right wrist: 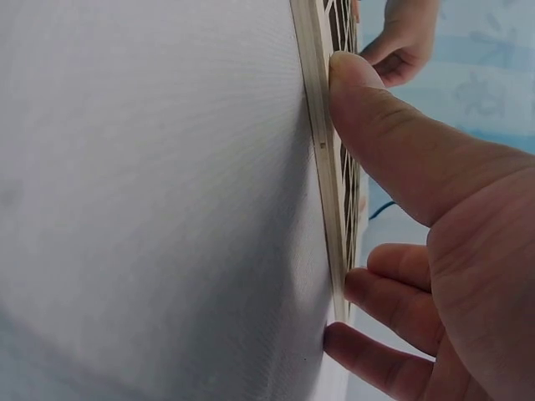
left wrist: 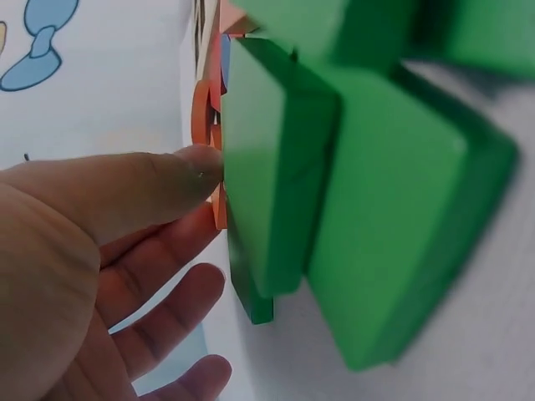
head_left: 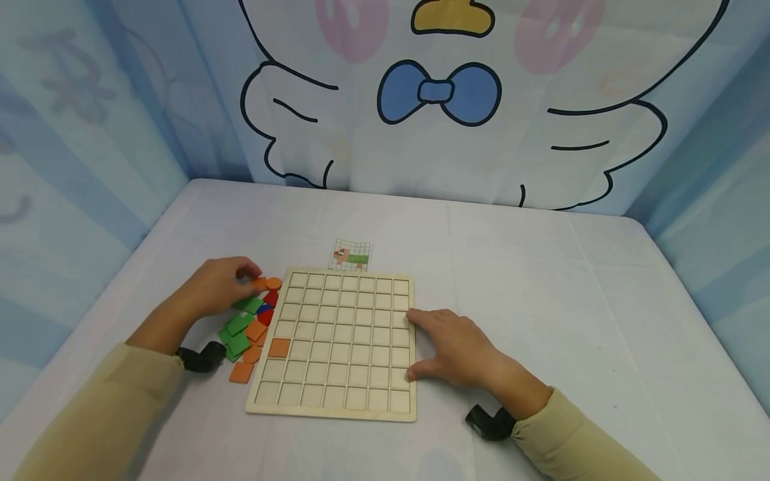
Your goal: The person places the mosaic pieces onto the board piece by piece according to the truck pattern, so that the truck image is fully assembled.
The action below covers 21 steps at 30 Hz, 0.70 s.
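Note:
A wooden grid board point(head_left: 331, 417) lies on the table, with one orange square tile point(head_left: 279, 347) in a cell near its left side. Beyond the board's upper left corner, my left hand point(head_left: 219, 287) pinches an orange piece point(head_left: 261, 284) between thumb and forefinger; its full shape is partly covered. Beside it lies a round orange piece point(head_left: 273, 283). Green tiles point(left wrist: 276, 175) fill much of the left wrist view, close to the fingers. My right hand point(head_left: 460, 347) rests its thumb and fingertips, spread apart, on the board's right edge, also visible in the right wrist view.
Loose green tiles point(head_left: 237, 344), orange pieces point(head_left: 241, 373) and red pieces point(head_left: 266, 316) lie along the board's left side, some overlapping. A small picture card point(head_left: 350, 255) touches the board's far edge. Printed curtains point(head_left: 445, 153) stand behind the white table point(head_left: 541, 287).

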{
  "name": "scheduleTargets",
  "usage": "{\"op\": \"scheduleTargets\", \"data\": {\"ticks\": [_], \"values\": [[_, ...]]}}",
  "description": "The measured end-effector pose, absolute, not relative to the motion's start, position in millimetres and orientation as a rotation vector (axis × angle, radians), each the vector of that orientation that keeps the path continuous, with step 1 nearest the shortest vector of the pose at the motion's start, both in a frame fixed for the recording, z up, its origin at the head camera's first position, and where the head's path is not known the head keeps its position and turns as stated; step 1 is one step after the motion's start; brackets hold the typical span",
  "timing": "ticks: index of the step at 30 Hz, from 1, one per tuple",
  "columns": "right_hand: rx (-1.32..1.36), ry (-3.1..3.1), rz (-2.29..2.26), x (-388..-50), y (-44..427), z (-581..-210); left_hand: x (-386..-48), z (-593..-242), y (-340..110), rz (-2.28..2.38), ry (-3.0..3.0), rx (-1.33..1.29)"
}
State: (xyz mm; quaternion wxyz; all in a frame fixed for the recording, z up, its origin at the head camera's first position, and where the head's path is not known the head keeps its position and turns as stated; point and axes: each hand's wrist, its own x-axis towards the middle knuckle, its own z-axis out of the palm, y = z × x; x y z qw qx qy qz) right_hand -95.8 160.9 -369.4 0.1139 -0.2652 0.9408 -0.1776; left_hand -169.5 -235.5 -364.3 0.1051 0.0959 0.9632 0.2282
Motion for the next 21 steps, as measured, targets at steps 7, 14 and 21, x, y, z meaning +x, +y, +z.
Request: {"op": "scheduleTargets", "data": {"ticks": [7,14,21], "values": [[-0.782,2.761,-0.52,-96.3,160.6,-369.7,-170.6,-362.5,-235.6,0.635,2.847,0.277],[-0.781,2.761,-0.527,-96.1,160.3,-370.4,-171.2,-360.2,-235.3,0.589,2.852,0.313],[-0.795,2.768,-0.519,-96.4,161.5,-371.4,-170.6,-361.3,-235.5,0.587,2.86,0.275]]}}
